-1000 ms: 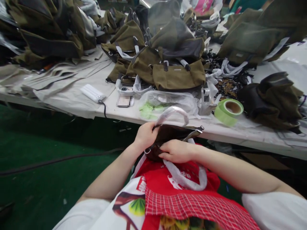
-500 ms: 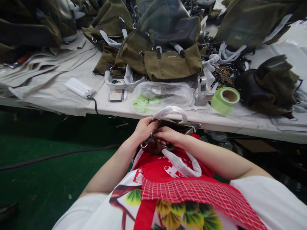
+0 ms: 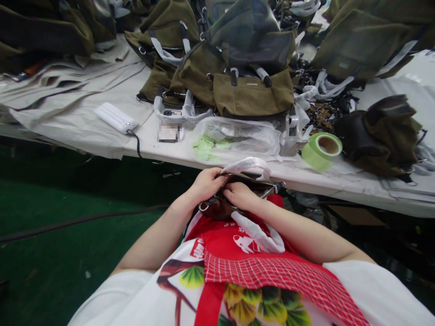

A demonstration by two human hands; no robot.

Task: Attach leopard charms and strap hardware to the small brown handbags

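A small olive-brown handbag (image 3: pixel 217 209) with dark trim rests against my lap at the table's front edge, its zipped top gaping open. Two white-wrapped handles belong to it: the far handle (image 3: pixel 249 164) stands up, and the near handle (image 3: pixel 256 233) flops over the red apron. My left hand (image 3: pixel 208 184) grips the bag's left rim, thumb toward the opening. Curled at the mouth beside it, my right hand (image 3: pixel 240 197) holds the near edge, its fingertips partly hidden inside. A metal zipper end (image 3: pixel 277 186) sticks out at the bag's right.
Several olive bags (image 3: pixel 253 93) crowd the white table (image 3: pixel 146 151). Along the front lie a white power strip (image 3: pixel 115 117), a phone (image 3: pixel 170 129), a clear plastic bag (image 3: pixel 251 138) with green scraps, and a green tape roll (image 3: pixel 321 151). Another dark bag (image 3: pixel 380 136) slumps at right.
My right hand has turned slightly, and its curled fingers are now more hidden in the bag's mouth. My left hand still grips the rim. The view has shifted a little.
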